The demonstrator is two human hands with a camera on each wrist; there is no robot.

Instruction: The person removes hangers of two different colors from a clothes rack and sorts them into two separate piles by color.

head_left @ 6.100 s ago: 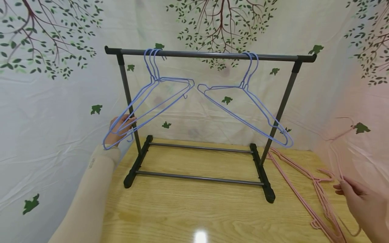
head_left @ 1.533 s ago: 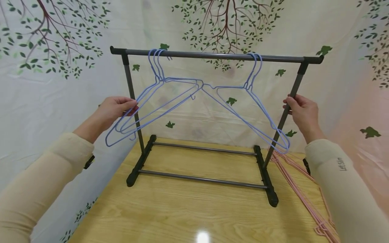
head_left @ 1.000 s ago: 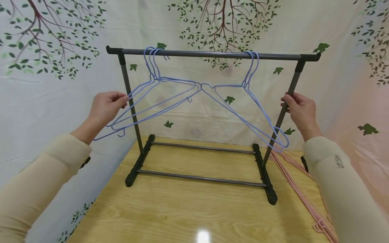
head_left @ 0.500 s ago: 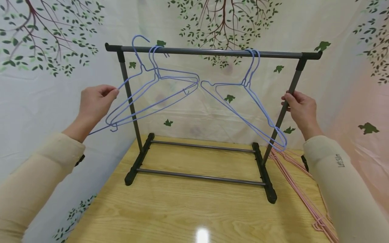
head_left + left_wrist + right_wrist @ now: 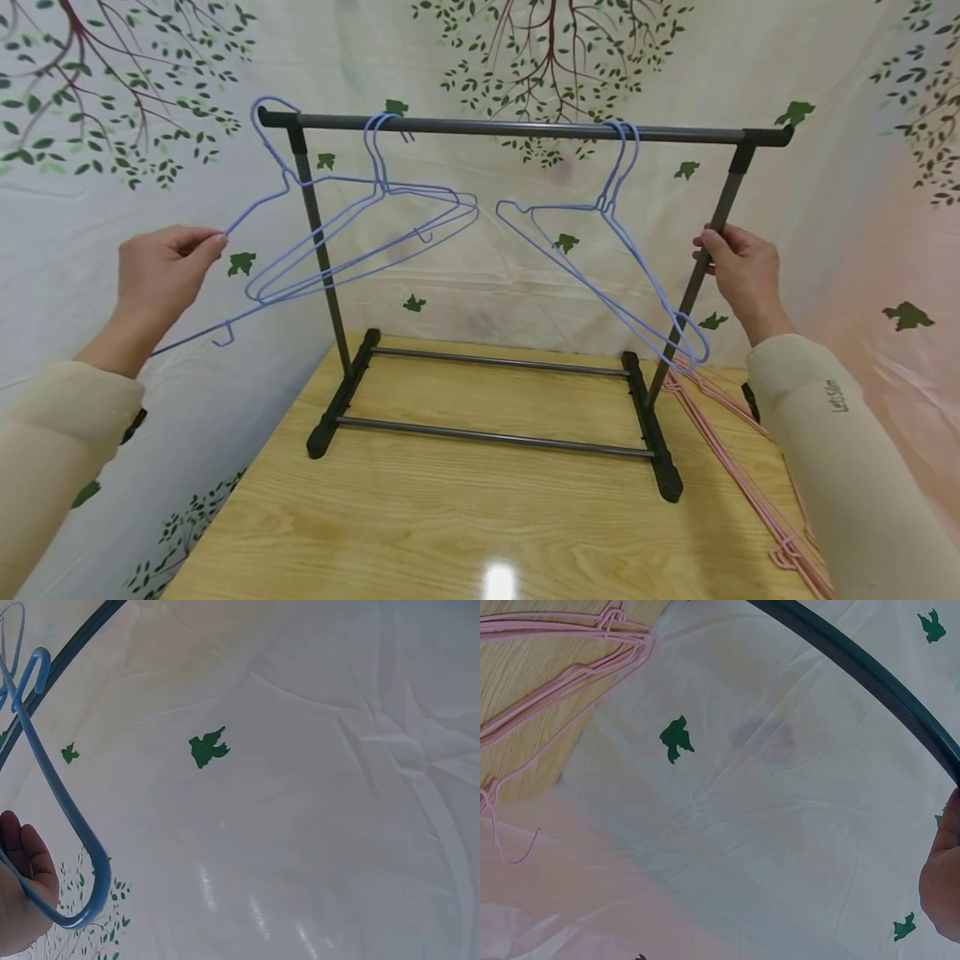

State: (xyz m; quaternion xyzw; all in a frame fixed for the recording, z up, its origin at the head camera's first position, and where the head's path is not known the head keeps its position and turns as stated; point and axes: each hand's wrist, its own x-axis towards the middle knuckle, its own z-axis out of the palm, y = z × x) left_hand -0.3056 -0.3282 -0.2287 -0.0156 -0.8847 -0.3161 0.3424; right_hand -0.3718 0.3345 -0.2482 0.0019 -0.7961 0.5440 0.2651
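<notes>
My left hand [image 5: 165, 271] pinches the sloping shoulder of a blue wire clothes hanger [image 5: 255, 204]. The hook of that hanger is level with the left end of the black garment rack's top bar [image 5: 495, 127]; whether they touch I cannot tell. Two more blue hangers [image 5: 375, 158] hang from the bar close by, and another pair of blue hangers [image 5: 621, 167] hangs towards the right. Around the rack's right post [image 5: 705, 258] my right hand [image 5: 742, 271] keeps its grip. In the left wrist view, the held hanger's rounded corner [image 5: 97, 870] passes in front of my palm.
Several pink hangers [image 5: 735, 467] lie on the wooden table [image 5: 420, 525] right of the rack, partly behind my right sleeve. The rack's base [image 5: 495, 437] stands on the table. A printed cloth [image 5: 480, 283] with trees and green birds hangs behind.
My left hand has lifted one blue hanger off the bar and carried it left to its end. Earlier my right hand held a pink hanger; since then it has taken the right post.
</notes>
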